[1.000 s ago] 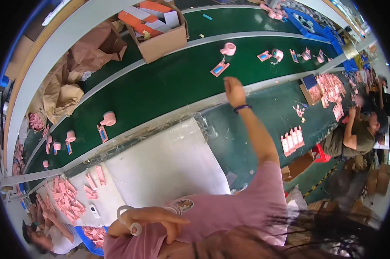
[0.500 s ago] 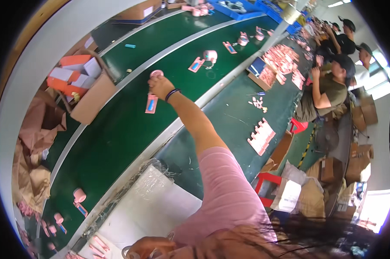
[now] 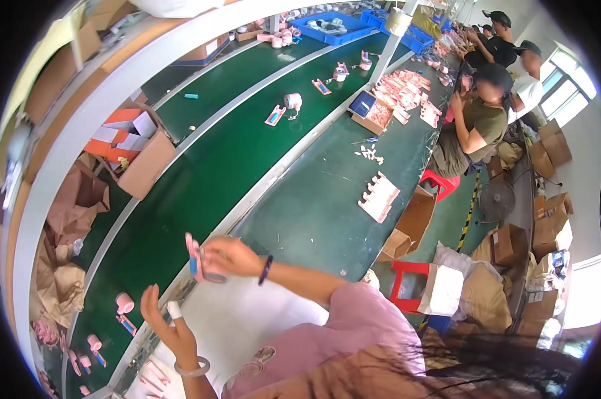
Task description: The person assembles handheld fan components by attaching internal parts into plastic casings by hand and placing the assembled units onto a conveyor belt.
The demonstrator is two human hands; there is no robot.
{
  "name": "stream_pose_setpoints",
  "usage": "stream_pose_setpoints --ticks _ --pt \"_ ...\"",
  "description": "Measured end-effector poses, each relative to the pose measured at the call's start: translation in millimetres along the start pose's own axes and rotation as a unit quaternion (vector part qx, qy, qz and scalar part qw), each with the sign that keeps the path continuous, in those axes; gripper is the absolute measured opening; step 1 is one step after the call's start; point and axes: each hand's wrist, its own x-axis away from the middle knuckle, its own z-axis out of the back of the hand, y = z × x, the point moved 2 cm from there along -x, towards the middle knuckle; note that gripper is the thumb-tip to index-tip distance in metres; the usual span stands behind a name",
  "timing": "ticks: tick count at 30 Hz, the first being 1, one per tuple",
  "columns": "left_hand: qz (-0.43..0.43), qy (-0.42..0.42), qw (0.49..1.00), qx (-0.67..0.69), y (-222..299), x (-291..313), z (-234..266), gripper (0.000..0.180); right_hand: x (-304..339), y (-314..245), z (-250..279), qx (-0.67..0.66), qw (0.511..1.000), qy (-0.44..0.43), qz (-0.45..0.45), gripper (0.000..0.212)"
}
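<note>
My right hand point(image 3: 230, 258), with a dark band on its wrist, is closed round a pink plastic part with a blue strip point(image 3: 192, 251). It holds the part up near the close edge of the green belt point(image 3: 200, 179). A rounded, greyish-pink piece shows beneath my fingers, partly hidden by them. To the lower left, my left hand point(image 3: 170, 332) is raised with fingers apart and nothing in it. It wears a pale bangle and a white cover on one fingertip. The two hands are apart.
Pink round-headed parts with blue-striped pieces point(image 3: 292, 102) lie along the belt. On the dark green bench to the right are a row of pink pieces point(image 3: 379, 198), a screwdriver point(image 3: 365, 140) and a box of pink parts point(image 3: 373, 116). A co-worker point(image 3: 476, 126) sits beyond.
My right hand has drawn back from the belt toward me, bringing the pink part with it. My left hand has risen into fuller view at the lower left. The view has shifted slightly.
</note>
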Motion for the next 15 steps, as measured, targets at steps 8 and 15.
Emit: stream_pose_setpoints --ticks 8,15 --pt "0.211 -0.269 0.866 0.366 -35.4 85.5 3.0 0.044 77.1 -96.4 -55.7 0.015 0.983 -0.174 0.058 0.011" --pt "0.29 -0.265 0.791 0.468 -20.2 133.9 21.7 0.038 108.0 -124.2 -55.8 0.06 0.981 -0.183 0.018 0.013"
